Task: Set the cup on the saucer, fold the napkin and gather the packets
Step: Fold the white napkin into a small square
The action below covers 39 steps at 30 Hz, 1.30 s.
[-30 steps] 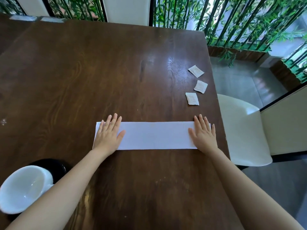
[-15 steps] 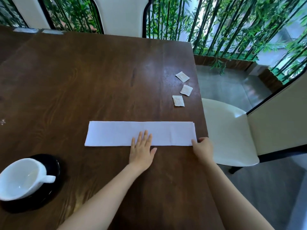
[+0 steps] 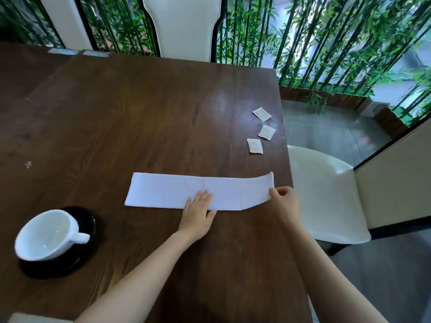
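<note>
A white napkin point(image 3: 177, 191), folded into a long strip, lies across the dark wooden table point(image 3: 140, 117). My left hand point(image 3: 198, 213) presses flat on the strip's near edge at its middle, fingers spread. My right hand point(image 3: 283, 199) pinches the strip's right end, which is lifted and curled up off the table. A white cup point(image 3: 46, 234) sits on a black saucer point(image 3: 89, 221) at the near left, its handle pointing right. Three small white packets point(image 3: 255, 146) point(image 3: 266, 132) point(image 3: 262, 113) lie apart near the table's right edge.
A white chair point(image 3: 326, 194) stands right beside the table's right edge. Another white chair back point(image 3: 184, 26) rises behind the far edge, in front of a bamboo screen. A pale object point(image 3: 35, 318) shows at the bottom left corner.
My left hand slid from the napkin's left end to its middle. My right hand shifted from lying flat to pinching the right end and has raised it off the table.
</note>
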Available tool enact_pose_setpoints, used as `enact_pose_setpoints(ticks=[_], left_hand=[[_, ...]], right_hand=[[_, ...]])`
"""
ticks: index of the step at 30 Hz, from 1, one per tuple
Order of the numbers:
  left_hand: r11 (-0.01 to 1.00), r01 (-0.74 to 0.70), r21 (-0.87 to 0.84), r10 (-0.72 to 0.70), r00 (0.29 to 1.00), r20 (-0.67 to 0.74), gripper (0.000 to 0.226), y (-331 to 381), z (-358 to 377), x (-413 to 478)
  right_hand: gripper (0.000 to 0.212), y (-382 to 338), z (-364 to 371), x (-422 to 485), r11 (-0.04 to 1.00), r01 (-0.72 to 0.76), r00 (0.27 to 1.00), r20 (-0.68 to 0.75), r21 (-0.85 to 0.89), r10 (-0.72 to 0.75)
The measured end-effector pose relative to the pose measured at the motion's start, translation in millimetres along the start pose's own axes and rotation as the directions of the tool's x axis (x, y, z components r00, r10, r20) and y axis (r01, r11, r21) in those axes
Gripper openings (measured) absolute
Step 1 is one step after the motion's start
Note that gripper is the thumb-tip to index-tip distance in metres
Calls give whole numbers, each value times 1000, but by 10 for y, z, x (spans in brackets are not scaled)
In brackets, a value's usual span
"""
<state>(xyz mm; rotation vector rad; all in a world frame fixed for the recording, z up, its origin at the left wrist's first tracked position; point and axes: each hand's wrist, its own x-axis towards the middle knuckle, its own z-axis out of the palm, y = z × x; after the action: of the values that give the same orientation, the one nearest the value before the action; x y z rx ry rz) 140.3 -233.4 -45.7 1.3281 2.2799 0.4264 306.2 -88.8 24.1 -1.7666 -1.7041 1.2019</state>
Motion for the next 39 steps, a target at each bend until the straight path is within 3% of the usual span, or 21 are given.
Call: enact_pose_setpoints(ticks=[3,6,9,13,17,23,28,34,39], left_hand=[[934,62,-353,-103,990,-99,43,-25,-129,2],[819,128,-559,-255,954,-155,35,-66,-289,50],[651,155,-743,-348,931,-111,30,-113,-446,174],[471,268,-841,-355,930,98,28,-139,-572,377],[393,316,-863,-316,928,196,27,-148,-581,510],[437,357,-826,-367,909,199,20,-157,-509,657],[575,372,-729,-440,891,108,14,-97,-467,719],[742,326,-586,-406,914,-4,18,-74,-400,791],[776,322,-542,-389,921,-12,17,-108,-376,829]], right_hand=[[11,-198,139,-133,990,141,990,-24,22,-141],[9,-390,341,-245,972,234,972,3,25,-234],[9,-523,592,-341,957,289,957,16,-21,-289],[11,-505,914,-456,937,319,946,101,-143,-307],[16,-324,1146,-520,910,324,939,205,-258,-276],[15,-144,1231,-550,810,431,897,284,-399,-337],[23,-69,1226,-542,776,506,855,340,-378,-391],[17,-53,1234,-557,765,525,846,325,-373,-422],[17,-23,1242,-561,718,576,816,335,-391,-472]])
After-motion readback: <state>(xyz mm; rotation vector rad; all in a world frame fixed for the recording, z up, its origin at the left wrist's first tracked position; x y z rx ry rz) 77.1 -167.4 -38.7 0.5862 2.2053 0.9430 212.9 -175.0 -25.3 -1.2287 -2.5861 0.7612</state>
